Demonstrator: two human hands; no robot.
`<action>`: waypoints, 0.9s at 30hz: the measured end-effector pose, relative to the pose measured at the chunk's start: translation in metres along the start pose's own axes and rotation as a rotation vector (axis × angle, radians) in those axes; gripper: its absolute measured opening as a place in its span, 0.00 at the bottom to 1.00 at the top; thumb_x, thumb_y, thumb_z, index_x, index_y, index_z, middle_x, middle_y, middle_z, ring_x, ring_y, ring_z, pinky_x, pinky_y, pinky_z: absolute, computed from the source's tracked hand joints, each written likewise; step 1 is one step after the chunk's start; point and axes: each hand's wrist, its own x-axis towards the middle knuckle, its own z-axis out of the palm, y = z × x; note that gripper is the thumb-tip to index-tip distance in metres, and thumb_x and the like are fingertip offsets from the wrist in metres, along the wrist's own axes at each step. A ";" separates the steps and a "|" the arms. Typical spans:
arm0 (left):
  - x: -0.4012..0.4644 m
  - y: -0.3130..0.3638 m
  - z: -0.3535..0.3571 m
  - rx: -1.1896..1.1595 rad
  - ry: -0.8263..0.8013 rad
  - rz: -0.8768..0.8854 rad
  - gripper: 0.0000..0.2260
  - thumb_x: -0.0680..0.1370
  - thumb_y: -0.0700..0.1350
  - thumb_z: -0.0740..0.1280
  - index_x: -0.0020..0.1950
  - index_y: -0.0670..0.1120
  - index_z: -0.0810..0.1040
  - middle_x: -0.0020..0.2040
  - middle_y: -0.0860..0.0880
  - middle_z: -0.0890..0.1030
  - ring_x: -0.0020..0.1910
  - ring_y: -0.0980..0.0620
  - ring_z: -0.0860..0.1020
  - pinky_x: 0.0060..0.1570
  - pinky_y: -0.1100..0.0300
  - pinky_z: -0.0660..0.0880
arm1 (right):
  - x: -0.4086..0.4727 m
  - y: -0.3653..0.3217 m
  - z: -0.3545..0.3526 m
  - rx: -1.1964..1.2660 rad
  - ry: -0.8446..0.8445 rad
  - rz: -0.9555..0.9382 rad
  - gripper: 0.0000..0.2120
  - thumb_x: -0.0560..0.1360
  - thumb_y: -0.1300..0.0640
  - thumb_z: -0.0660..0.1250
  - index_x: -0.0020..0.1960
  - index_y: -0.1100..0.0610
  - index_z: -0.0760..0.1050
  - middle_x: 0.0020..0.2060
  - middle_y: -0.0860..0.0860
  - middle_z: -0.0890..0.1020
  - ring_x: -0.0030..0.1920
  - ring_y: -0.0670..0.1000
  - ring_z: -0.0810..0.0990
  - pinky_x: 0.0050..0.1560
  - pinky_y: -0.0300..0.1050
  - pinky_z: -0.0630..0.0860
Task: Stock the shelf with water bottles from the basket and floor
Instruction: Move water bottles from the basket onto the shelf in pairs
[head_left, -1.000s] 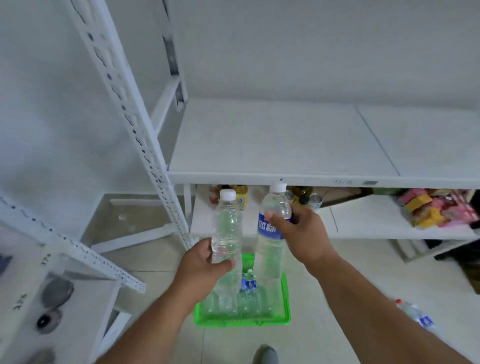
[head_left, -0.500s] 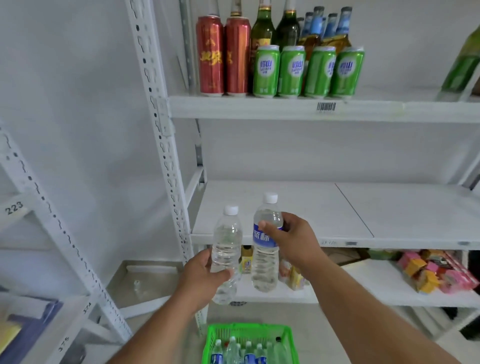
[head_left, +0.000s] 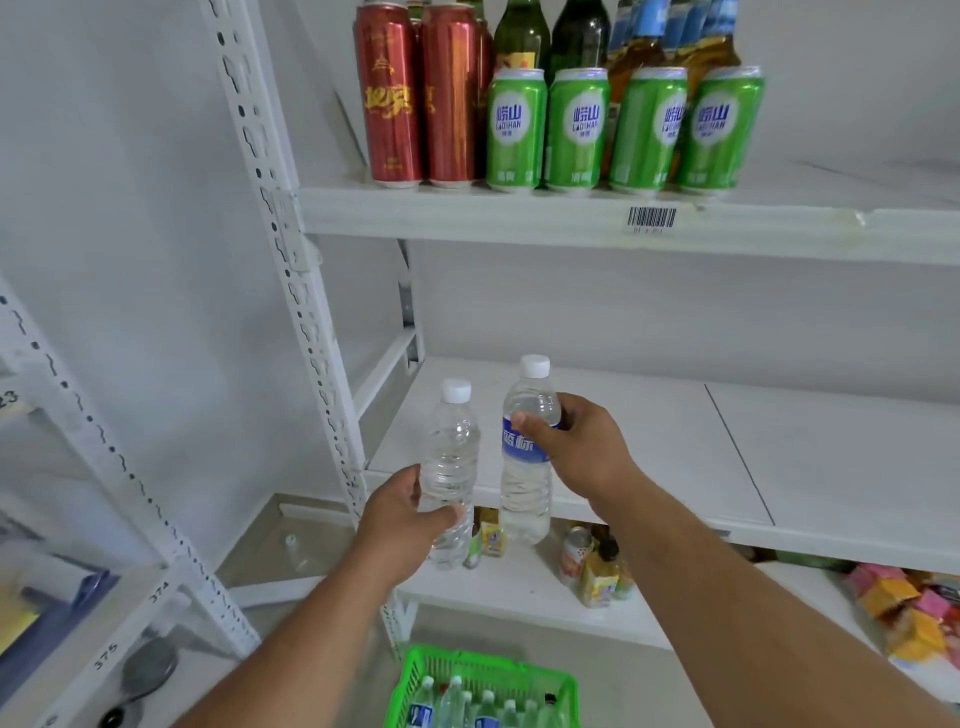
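A clear unlabelled plastic water bottle (head_left: 450, 470) is being clasped low by the left hand (head_left: 402, 519) and a blue-labelled one (head_left: 525, 452) by the right hand (head_left: 576, 449), both just short of the empty white shelf (head_left: 649, 447), whose front edge is likely being risked by their bases.

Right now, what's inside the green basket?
The green basket on the floor holds several upright water bottles with white caps, at least two with blue labels. Their lower bodies and the basket bottom are cut off by the frame edge, so the full count is unknown.
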 end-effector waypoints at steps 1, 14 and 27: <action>0.004 0.001 0.003 -0.001 0.010 -0.005 0.16 0.69 0.39 0.77 0.53 0.53 0.82 0.48 0.57 0.86 0.48 0.58 0.84 0.52 0.56 0.79 | 0.006 0.001 -0.002 0.006 -0.001 0.006 0.09 0.73 0.43 0.74 0.50 0.46 0.82 0.41 0.43 0.86 0.42 0.43 0.84 0.45 0.42 0.81; 0.090 -0.009 -0.002 0.064 0.027 -0.041 0.15 0.71 0.43 0.76 0.52 0.59 0.79 0.49 0.58 0.84 0.50 0.59 0.81 0.48 0.62 0.76 | 0.087 0.012 0.024 0.036 0.023 0.059 0.13 0.74 0.46 0.74 0.56 0.49 0.81 0.48 0.46 0.84 0.49 0.48 0.83 0.51 0.45 0.81; 0.212 -0.036 -0.021 0.106 0.012 -0.033 0.16 0.68 0.48 0.78 0.52 0.58 0.78 0.45 0.59 0.82 0.46 0.63 0.79 0.40 0.68 0.71 | 0.179 0.027 0.067 0.010 0.054 0.137 0.13 0.73 0.48 0.75 0.56 0.49 0.81 0.51 0.47 0.84 0.51 0.51 0.84 0.55 0.51 0.81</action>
